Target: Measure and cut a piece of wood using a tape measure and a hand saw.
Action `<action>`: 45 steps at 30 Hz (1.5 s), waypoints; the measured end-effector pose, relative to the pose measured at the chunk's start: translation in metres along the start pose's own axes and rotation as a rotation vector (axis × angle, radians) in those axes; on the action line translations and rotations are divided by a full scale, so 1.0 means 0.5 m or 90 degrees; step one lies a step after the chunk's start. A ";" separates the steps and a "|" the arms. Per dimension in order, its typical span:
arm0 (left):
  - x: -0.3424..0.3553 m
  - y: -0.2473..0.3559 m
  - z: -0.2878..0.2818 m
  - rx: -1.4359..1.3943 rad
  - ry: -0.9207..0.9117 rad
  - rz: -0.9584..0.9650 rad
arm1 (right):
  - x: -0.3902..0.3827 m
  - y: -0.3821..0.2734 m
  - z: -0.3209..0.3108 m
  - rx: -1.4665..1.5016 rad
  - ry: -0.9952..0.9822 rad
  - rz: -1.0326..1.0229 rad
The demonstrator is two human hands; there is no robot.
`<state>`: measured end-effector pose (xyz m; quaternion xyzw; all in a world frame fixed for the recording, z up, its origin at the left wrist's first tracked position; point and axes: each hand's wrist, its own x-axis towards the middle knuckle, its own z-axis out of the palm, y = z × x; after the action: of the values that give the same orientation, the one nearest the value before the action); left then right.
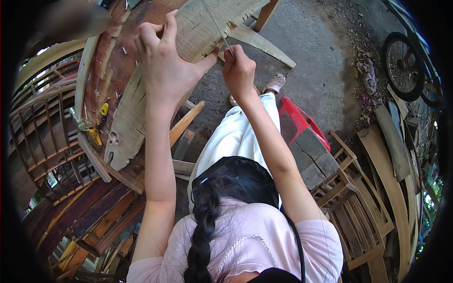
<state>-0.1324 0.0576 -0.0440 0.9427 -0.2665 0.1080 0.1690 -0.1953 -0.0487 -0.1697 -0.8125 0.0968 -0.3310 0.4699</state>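
Observation:
A long, weathered wooden board (200,30) lies on the worktable, with several small notches along its right edge. Over the board is my left hand (167,61), its thumb stretched toward the notched edge and its other fingers bent and apart; nothing shows in its grasp. Just right of that edge, my right hand (239,70) is closed on a thin grey metal strip (216,21). The strip runs up and left across the board from my fingers. Its far end leaves the top of the picture, so its exact kind cannot be made out.
A yellow and black tool (102,113) lies on the reddish-brown worktable (104,61) at the left. A red plastic stool (304,122) stands to my right. Wooden chairs (351,203) and planks (388,179) stand at the right, near a wheel (402,66). Slatted wooden furniture (52,137) fills the left.

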 end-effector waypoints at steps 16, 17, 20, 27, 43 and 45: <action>0.004 0.002 0.005 -0.002 -0.036 -0.031 | -0.140 0.088 -0.025 -0.052 -0.010 0.100; 0.003 0.000 0.008 -0.004 -0.014 -0.016 | -0.104 0.075 -0.016 -0.039 -0.005 0.063; 0.000 0.004 0.001 -0.024 -0.004 -0.012 | -0.010 0.017 0.012 0.028 0.029 0.016; -0.004 -0.003 0.007 -0.026 0.005 -0.022 | -0.092 0.064 -0.017 -0.026 -0.013 0.054; -0.002 0.004 0.006 -0.009 -0.005 0.000 | -0.140 0.078 -0.047 -0.079 -0.102 0.103; -0.001 0.007 0.005 0.043 -0.018 0.000 | -0.146 0.106 -0.042 -0.072 -0.104 0.086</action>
<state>-0.1346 0.0543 -0.0456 0.9493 -0.2651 0.1037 0.1337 -0.2561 -0.0580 -0.2391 -0.8536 0.1313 -0.2254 0.4510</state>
